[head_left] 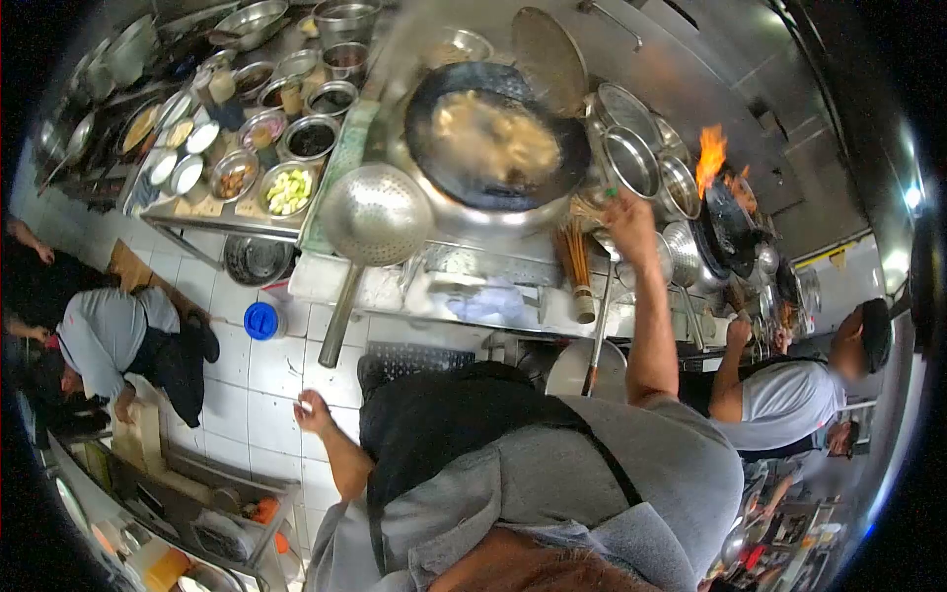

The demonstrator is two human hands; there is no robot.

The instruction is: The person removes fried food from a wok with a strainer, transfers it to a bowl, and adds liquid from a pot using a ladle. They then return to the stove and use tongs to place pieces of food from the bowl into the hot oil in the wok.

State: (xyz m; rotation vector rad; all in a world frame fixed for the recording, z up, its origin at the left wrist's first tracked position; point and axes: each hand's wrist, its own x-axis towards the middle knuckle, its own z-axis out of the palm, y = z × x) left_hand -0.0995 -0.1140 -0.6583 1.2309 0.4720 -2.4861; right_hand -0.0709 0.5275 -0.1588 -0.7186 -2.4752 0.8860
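My right hand point(631, 223) reaches forward beside the wok, its fingers drawn together near the rim of a metal pot point(632, 165). A small green spot shows at the fingertips, and what they hold I cannot tell. My left hand point(315, 412) hangs low over the tiled floor, fingers loosely bent and apart, with nothing visible in them. Pale food pieces point(493, 133) steam in a dark wok point(419, 148) on the stove. A perforated metal strainer point(376, 215) lies left of the wok, its handle sticking out over the counter's front edge.
A bamboo brush point(576, 271) stands right of the wok. Bowls of ingredients, one with chopped green pieces point(287, 189), crowd the left table. Flames point(710, 158) rise from another wok at right, near a co-worker point(779, 395). Another person point(123, 335) bends down at left.
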